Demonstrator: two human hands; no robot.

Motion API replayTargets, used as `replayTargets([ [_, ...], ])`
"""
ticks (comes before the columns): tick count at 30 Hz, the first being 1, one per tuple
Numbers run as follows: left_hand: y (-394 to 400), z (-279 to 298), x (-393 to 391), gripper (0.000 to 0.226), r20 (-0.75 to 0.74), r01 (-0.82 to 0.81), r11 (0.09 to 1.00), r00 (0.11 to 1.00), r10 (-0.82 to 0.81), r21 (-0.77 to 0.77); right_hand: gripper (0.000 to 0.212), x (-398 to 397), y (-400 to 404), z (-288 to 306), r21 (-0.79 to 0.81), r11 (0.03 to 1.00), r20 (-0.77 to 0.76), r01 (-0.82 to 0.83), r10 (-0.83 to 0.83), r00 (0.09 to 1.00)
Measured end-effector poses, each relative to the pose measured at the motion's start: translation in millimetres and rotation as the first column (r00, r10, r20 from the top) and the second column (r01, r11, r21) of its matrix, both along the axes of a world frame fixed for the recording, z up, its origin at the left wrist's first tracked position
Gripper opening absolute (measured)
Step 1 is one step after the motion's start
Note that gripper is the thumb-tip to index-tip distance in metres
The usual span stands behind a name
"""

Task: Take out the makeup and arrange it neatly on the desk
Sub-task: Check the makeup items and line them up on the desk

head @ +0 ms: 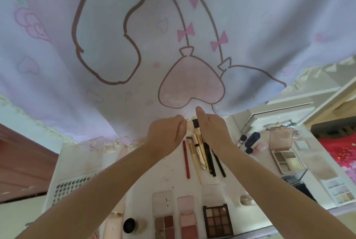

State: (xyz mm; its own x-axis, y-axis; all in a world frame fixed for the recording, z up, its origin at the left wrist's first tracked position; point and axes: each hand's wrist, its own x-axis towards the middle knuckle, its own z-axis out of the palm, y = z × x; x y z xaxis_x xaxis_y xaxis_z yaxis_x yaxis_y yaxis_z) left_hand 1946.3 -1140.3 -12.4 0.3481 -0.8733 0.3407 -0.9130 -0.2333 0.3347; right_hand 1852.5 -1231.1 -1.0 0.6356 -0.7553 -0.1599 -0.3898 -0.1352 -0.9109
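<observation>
Both hands meet at the far edge of the white desk, under the curtain hem. My right hand has its thumb up and its fingers curled round a black-headed brush. Beside it, my left hand pinches a pale brush tip with curled fingers. Just below the hands several brushes and pencils lie side by side: a red pencil, a gold-handled brush, a rose-gold brush and black pencils. The handles of the two held pieces are hidden by my hands.
Three open palettes sit in a row at the near edge, with a black-lidded jar and a pink tube to their left. More palettes, dark bottles and a black box crowd the right side. A printed curtain hangs overhead.
</observation>
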Motion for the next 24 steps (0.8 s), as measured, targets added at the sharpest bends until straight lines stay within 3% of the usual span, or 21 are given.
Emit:
replayTargets([
  [5,-29,45,-29,0.045,-0.383,-0.105,0.984,0.923,0.043,-0.143,0.054,-23,-12,46,-0.109,0.988,0.176,0.113,-0.093,0.98],
  [13,-44,83,-59,0.04,-0.57,-0.087,0.989,0.822,0.001,-0.123,0.053,-57,-17,77,-0.223,0.949,0.266,0.221,-0.159,0.951],
  [20,-36,104,-79,0.038,-0.647,-0.164,0.985,0.757,0.088,-0.058,0.051,-69,-10,91,-0.238,0.942,0.332,0.235,-0.148,0.931],
  [24,-29,120,-82,0.033,-0.738,-0.241,0.971,0.653,0.167,0.006,0.05,-61,-8,101,-0.275,0.939,0.351,0.208,-0.103,0.931],
])
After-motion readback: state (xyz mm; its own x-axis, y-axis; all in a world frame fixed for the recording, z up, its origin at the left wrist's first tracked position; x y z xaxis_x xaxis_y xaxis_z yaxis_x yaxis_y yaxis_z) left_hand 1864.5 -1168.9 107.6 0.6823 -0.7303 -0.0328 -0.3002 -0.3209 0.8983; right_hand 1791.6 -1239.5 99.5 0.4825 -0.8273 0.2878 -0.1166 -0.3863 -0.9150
